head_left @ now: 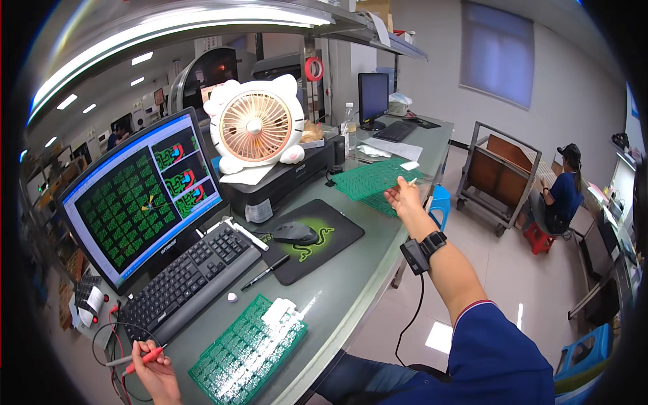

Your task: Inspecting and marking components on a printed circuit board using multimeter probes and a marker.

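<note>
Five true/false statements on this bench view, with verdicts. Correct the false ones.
1. The left hand holds a red probe. True.
2. The right hand rests on the computer mouse. False: it is out by the far green circuit boards; contact can't be told.
3. The white fan stands on a black printer. True.
4. The near monitor is dark. False: it shows green board layouts.
5. The near green panel lies on the bench. True.

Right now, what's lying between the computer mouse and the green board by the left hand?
The head view shows a black pen and part of the mouse pad between the mouse and green board.
</note>
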The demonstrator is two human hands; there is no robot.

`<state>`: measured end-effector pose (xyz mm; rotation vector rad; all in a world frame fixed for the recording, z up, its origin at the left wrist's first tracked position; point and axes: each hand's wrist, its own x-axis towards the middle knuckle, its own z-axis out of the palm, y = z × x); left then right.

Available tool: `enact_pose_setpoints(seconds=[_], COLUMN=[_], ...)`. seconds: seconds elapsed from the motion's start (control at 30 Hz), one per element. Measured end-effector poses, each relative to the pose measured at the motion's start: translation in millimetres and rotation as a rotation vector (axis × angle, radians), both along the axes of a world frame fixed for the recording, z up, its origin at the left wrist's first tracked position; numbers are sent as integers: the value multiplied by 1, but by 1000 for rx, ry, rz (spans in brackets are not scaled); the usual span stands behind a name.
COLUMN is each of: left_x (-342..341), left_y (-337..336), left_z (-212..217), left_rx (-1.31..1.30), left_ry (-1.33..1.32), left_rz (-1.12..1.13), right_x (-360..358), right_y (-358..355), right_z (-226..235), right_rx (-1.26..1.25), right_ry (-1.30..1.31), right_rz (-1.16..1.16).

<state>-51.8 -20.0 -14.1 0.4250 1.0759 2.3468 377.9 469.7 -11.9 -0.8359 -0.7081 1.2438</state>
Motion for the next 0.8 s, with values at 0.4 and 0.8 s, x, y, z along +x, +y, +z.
enact_pose_setpoints(seconds=[0.4,0.8], left_x=[3,15], left_y=[-4,3], left_z=[0,4], left_rx=[-46,-135], left_ry=[29,98], left_rz=[10,-205], right_x=[11,-97], right_y=[-9,-85], right_z=[3,54], right_rx=[144,448], right_ry=[-529,-823], right_rz=[381,731])
